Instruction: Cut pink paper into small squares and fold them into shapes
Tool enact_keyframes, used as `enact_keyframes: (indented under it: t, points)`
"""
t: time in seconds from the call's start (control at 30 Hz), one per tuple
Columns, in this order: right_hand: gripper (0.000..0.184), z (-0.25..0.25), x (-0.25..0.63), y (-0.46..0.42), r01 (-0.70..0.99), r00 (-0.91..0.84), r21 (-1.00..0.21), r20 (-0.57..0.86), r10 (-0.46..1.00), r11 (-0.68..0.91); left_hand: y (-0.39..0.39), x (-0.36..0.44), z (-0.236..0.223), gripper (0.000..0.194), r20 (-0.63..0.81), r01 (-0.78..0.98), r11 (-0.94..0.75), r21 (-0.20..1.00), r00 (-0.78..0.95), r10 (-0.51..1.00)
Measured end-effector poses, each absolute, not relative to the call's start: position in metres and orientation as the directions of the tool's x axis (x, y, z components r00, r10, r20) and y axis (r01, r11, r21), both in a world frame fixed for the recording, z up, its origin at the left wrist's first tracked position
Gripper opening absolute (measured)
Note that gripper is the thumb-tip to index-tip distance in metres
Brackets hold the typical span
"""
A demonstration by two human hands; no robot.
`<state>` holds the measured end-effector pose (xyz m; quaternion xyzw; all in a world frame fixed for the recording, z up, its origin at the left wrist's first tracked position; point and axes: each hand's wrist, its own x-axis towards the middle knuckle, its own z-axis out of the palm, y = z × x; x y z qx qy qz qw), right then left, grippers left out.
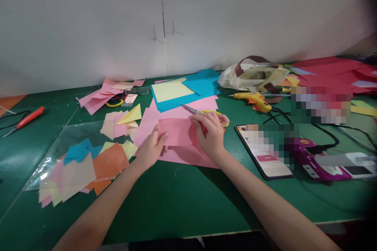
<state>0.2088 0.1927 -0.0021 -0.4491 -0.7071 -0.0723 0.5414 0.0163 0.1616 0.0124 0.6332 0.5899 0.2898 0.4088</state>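
Observation:
A small pink paper rectangle (177,132) is held up between both hands over larger pink sheets (188,156). My left hand (153,145) grips its left edge, thumb in front and fingers behind. At its upper right corner my right hand (210,131) pinches the paper, covering that end. Just behind the right hand lie scissors (191,109) with yellow handles, their blades pointing to the upper left and their handles partly hidden. Blue sheets (206,82) with a pale yellow sheet (171,91) on top lie behind the pink ones.
Paper scraps (79,168) spread around a clear plastic bag (47,170) at left, near a red-handled tool (31,117). To the right are a phone (265,153), a yellow glue gun (255,100), a cloth bag (250,78), a purple power strip (312,164) and cables. A wall (103,27) stands behind.

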Motion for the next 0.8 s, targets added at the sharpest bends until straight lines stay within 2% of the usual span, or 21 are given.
enact_keyframes:
  t: [0.33,0.63,0.8]
  points:
    - [0.036,-0.0047,0.2118,0.1932,0.738,-0.054,-0.326,0.844,0.533,0.591,0.1627,0.0147,0.0067,0.044,-0.052,0.64,-0.049,0.767,0.138,0.989]
    - [0.031,-0.003,0.2119,0.1919,0.787,-0.098,-0.266,0.837,0.538,0.557,0.1623,0.0156,0.0109,0.033,-0.003,0.641,-0.075,0.764,0.121,0.993]
    - [0.036,-0.0001,0.2106,0.1917,0.762,-0.08,-0.27,0.863,0.5,0.588,0.1619,0.0165,0.0147,0.028,0.0,0.64,-0.078,0.764,0.121,0.993]
